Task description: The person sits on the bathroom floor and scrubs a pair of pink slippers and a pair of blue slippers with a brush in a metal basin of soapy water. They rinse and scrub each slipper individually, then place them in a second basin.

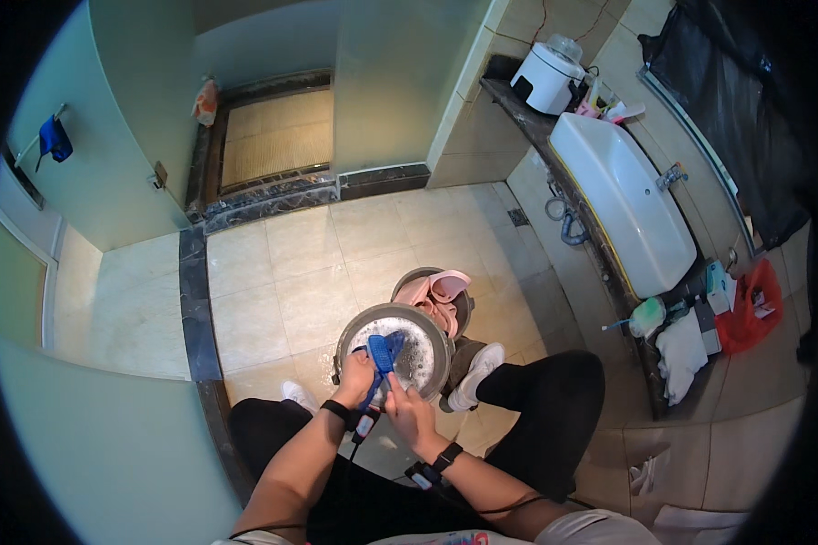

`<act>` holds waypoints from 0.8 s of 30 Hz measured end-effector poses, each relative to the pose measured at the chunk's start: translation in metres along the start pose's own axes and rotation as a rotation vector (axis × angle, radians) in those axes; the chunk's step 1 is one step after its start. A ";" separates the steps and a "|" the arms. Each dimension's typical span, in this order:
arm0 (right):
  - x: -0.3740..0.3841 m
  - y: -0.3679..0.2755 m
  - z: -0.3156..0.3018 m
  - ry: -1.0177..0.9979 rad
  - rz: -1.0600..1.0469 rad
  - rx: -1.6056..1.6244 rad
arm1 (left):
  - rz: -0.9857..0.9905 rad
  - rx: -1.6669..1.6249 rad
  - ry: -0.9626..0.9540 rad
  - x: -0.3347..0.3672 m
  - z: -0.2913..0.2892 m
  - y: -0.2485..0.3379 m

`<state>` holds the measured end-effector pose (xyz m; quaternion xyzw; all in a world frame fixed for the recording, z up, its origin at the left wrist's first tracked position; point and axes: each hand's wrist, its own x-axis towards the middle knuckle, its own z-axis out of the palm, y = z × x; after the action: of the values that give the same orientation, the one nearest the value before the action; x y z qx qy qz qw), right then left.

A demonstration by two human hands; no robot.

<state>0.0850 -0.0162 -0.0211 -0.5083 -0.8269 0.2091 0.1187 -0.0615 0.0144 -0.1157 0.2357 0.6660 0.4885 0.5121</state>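
Note:
My left hand [356,378] is closed around a blue slipper [383,352] with a dotted surface, held above a grey bucket [444,343]. White, bubbly suds [414,356] cover the water in that bucket. Close by on the right, my right hand [411,418] has its fingers curled at the slipper's lower edge. What its fingertips hold is too small to make out. Just behind stands a second bucket [468,312], with pink slippers [447,286] piled in it, partly hidden by the front bucket.
My knees flank the buckets on the tiled floor [304,263]. To the right, a dark counter carries a white sink [623,204], a white rice cooker [547,76], a white cloth [681,356] and a red plastic bag [752,309]. Frosted glass doors [118,163] stand at left.

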 end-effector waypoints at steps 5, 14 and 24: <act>0.045 0.055 0.026 -0.071 0.217 -0.004 | -0.151 -0.315 -0.108 0.000 -0.007 -0.007; 0.047 0.123 0.069 -0.407 0.346 0.117 | -0.256 -0.469 -0.122 -0.004 -0.011 0.009; 0.012 0.033 0.014 -0.090 0.111 0.174 | -0.304 -0.534 -0.007 0.012 -0.020 -0.007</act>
<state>0.1000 0.0041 -0.0486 -0.5311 -0.7807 0.3092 0.1134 -0.0830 0.0132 -0.1276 -0.0079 0.5401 0.5632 0.6254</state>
